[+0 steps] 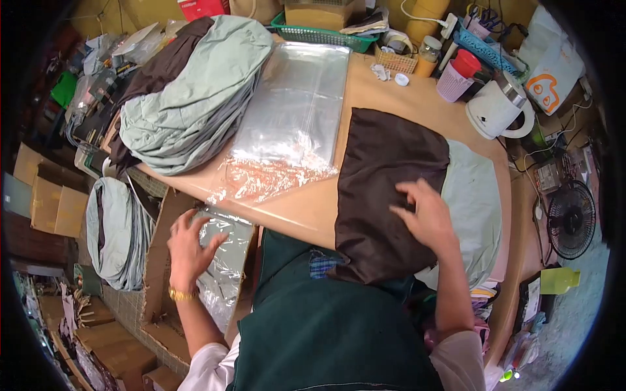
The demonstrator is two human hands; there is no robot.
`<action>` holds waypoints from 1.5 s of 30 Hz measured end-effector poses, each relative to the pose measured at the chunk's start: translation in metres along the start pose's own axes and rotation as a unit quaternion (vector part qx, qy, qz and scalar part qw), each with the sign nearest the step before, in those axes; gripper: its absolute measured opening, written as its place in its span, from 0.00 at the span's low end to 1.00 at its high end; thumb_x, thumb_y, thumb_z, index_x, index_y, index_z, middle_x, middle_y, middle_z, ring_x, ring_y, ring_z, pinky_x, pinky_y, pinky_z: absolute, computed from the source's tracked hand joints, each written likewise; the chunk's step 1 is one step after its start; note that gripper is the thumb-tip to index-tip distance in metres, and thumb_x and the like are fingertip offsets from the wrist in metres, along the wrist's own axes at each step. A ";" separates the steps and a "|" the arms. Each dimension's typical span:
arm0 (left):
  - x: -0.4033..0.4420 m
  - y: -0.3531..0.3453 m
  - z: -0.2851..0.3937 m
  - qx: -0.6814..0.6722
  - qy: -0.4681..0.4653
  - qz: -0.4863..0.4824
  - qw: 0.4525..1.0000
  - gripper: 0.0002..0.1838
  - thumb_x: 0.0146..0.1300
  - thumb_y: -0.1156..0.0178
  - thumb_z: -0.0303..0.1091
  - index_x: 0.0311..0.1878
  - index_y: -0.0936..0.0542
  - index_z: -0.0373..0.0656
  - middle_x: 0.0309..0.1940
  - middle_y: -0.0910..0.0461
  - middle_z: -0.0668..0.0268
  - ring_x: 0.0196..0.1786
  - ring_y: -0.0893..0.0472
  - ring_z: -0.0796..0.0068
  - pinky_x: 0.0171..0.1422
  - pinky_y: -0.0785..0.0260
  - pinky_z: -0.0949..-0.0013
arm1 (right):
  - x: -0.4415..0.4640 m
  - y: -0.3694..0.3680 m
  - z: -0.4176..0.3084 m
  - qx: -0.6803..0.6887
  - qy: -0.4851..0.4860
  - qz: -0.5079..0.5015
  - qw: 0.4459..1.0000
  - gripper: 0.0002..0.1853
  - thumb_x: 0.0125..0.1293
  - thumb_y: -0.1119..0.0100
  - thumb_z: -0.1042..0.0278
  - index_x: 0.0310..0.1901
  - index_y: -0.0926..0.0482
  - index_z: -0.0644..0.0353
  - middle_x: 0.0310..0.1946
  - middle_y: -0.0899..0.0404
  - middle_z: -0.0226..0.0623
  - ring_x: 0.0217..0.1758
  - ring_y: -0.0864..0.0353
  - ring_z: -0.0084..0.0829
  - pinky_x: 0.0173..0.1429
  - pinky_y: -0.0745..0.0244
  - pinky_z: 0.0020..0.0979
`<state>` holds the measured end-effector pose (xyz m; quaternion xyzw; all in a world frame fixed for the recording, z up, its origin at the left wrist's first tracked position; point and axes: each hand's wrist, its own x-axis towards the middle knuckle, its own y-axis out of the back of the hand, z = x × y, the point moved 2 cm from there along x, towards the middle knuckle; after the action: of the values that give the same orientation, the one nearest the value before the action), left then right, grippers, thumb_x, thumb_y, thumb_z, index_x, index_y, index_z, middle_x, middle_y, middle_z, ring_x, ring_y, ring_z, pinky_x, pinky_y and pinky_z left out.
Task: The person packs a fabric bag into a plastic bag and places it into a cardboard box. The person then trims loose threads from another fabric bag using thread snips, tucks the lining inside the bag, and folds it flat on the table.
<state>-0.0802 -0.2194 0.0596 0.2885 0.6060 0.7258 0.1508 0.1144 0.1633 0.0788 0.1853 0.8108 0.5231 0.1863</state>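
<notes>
My left hand (191,246), with a gold watch at the wrist, is held over a cardboard box (154,287) with its fingers apart and nothing in them. Inside that box lie clear plastic packets (225,277). My right hand (424,212) is over a dark brown cloth (391,163), thumb and fingers spread; whether it touches the fabric I cannot tell. The brown cloth lies on the table and hangs over its front edge. Part of a pale green cloth (473,208) shows to its right. Left of the brown cloth is a stack of clear plastic bags (293,104).
A heap of pale green and brown cloth (189,98) covers the table's left side. More folded cloth (117,234) stands beside the box. At the back are a green basket (319,38), a pink cup (452,83) and a white kettle (493,107). A black fan (572,219) stands far right.
</notes>
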 end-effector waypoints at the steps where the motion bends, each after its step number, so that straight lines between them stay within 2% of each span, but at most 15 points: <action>1: 0.000 0.010 0.004 0.003 0.032 -0.051 0.998 0.23 0.58 0.32 0.47 0.51 0.19 0.41 0.49 0.19 0.54 0.58 0.24 0.52 0.63 0.32 0.56 | 0.016 0.010 -0.004 0.040 0.054 0.050 0.996 0.23 0.60 0.31 0.58 0.53 0.22 0.61 0.46 0.21 0.45 0.49 0.20 0.46 0.53 0.25 0.41; 4: 0.012 0.018 0.026 -0.285 0.027 -0.085 0.954 0.29 0.56 0.29 0.41 0.60 0.23 0.43 0.57 0.23 0.52 0.67 0.31 0.50 0.67 0.36 0.53 | 0.087 0.016 -0.006 0.109 0.173 0.204 0.957 0.19 0.62 0.33 0.60 0.49 0.22 0.62 0.49 0.22 0.46 0.52 0.21 0.50 0.54 0.26 0.42; 6: 0.026 0.016 0.067 -0.299 -0.076 -0.012 0.951 0.35 0.56 0.29 0.35 0.66 0.30 0.41 0.67 0.33 0.47 0.69 0.33 0.45 0.72 0.40 0.53 | 0.147 -0.007 0.006 0.028 0.076 0.302 0.950 0.20 0.62 0.34 0.58 0.49 0.22 0.64 0.49 0.21 0.48 0.56 0.23 0.52 0.56 0.27 0.44; 9: 0.044 -0.005 0.108 -0.338 -0.114 0.034 0.934 0.41 0.55 0.28 0.36 0.71 0.35 0.41 0.72 0.39 0.50 0.73 0.38 0.50 0.73 0.41 0.55 | 0.187 -0.027 0.026 -0.028 -0.033 0.239 0.970 0.20 0.63 0.35 0.57 0.47 0.22 0.65 0.48 0.21 0.51 0.57 0.24 0.54 0.56 0.28 0.45; 17: 0.121 -0.055 0.164 -0.508 -0.038 -0.016 0.861 0.53 0.56 0.28 0.39 0.78 0.50 0.40 0.75 0.47 0.53 0.77 0.45 0.58 0.75 0.45 0.53 | 0.074 0.018 -0.039 0.263 0.174 0.211 0.925 0.08 0.62 0.36 0.74 0.38 0.25 0.66 0.31 0.22 0.39 0.35 0.24 0.28 0.43 0.29 0.29; 20: 0.145 -0.049 0.194 -0.517 -0.098 0.138 0.839 0.37 0.62 0.32 0.41 0.68 0.35 0.32 0.60 0.27 0.47 0.64 0.26 0.58 0.69 0.34 0.61 | 0.049 0.013 -0.047 0.309 0.183 0.169 0.918 0.08 0.59 0.34 0.78 0.38 0.24 0.67 0.31 0.20 0.46 0.33 0.19 0.42 0.41 0.26 0.34; 22: 0.156 -0.040 0.200 -0.739 -0.033 -0.075 0.668 0.18 0.71 0.40 0.41 0.53 0.21 0.35 0.36 0.17 0.61 0.37 0.17 0.75 0.42 0.24 0.74 | 0.041 0.009 -0.040 0.280 0.185 0.191 0.922 0.08 0.60 0.35 0.79 0.38 0.25 0.67 0.29 0.21 0.44 0.32 0.20 0.37 0.40 0.27 0.33; 23: 0.157 -0.030 0.202 -0.787 -0.003 0.062 0.613 0.17 0.76 0.48 0.43 0.39 0.17 0.41 0.16 0.26 0.77 0.17 0.31 0.91 0.20 0.42 0.83 | 0.039 0.008 -0.031 0.300 0.162 0.204 0.918 0.08 0.61 0.36 0.79 0.38 0.26 0.66 0.28 0.22 0.43 0.31 0.22 0.36 0.39 0.28 0.33; 25: 0.170 -0.023 0.151 -0.754 0.041 0.160 0.636 0.20 0.76 0.49 0.48 0.31 0.20 0.45 0.15 0.31 0.78 0.15 0.38 0.90 0.17 0.51 0.80 | 0.039 0.005 -0.008 0.320 0.115 0.217 0.915 0.07 0.64 0.39 0.79 0.38 0.29 0.64 0.26 0.25 0.36 0.28 0.28 0.26 0.38 0.30 0.28; 26: 0.178 -0.023 0.123 -0.846 0.092 0.155 0.501 0.25 0.77 0.52 0.50 0.22 0.29 0.49 0.13 0.39 0.79 0.14 0.45 0.90 0.17 0.55 0.78 | 0.036 0.008 -0.003 0.320 0.111 0.222 0.914 0.07 0.64 0.39 0.79 0.38 0.29 0.64 0.26 0.25 0.36 0.28 0.28 0.26 0.38 0.30 0.28; 30: 0.159 -0.019 0.081 -0.801 0.059 0.119 0.584 0.25 0.78 0.60 0.54 0.38 0.22 0.45 0.20 0.30 0.76 0.19 0.37 0.89 0.23 0.48 0.81 | 0.028 0.016 -0.006 0.420 0.100 0.201 0.879 0.04 0.68 0.43 0.78 0.36 0.29 0.63 0.26 0.29 0.25 0.32 0.34 0.16 0.39 0.34 0.22; 32: 0.146 -0.024 0.114 -0.700 0.046 0.104 0.705 0.23 0.77 0.54 0.49 0.57 0.23 0.38 0.39 0.21 0.65 0.38 0.23 0.80 0.42 0.31 0.77 | 0.028 0.014 -0.013 0.425 0.109 0.197 0.877 0.04 0.68 0.44 0.78 0.36 0.29 0.63 0.26 0.29 0.26 0.33 0.34 0.16 0.41 0.34 0.22; 36: 0.112 -0.036 0.192 -0.543 -0.140 0.060 0.826 0.38 0.61 0.33 0.46 0.70 0.35 0.38 0.60 0.25 0.50 0.64 0.25 0.56 0.69 0.36 0.59 | 0.031 0.007 -0.025 0.413 0.095 0.183 0.887 0.04 0.69 0.45 0.78 0.36 0.30 0.63 0.26 0.29 0.27 0.29 0.33 0.17 0.37 0.33 0.23; 43: 0.042 -0.025 0.182 -0.345 -0.100 -0.432 0.827 0.23 0.59 0.29 0.44 0.39 0.19 0.27 0.30 0.17 0.53 0.41 0.17 0.73 0.51 0.26 0.70 | 0.056 0.103 0.016 0.481 0.054 0.349 0.802 0.07 0.70 0.45 0.70 0.45 0.27 0.63 0.27 0.28 0.30 0.18 0.27 0.20 0.22 0.33 0.25; 45: 0.021 -0.064 0.117 -0.501 -0.057 -0.385 0.773 0.16 0.64 0.34 0.39 0.42 0.16 0.33 0.32 0.15 0.65 0.34 0.21 0.79 0.42 0.29 0.69 | 0.063 0.126 0.020 0.472 0.048 0.323 0.819 0.10 0.70 0.43 0.69 0.47 0.27 0.66 0.27 0.26 0.31 0.17 0.27 0.20 0.22 0.34 0.25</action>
<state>-0.0352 -0.1008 0.0139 -0.0445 0.2074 0.7902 0.5750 0.0831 0.2586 0.1797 0.4763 0.8599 0.1152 -0.1429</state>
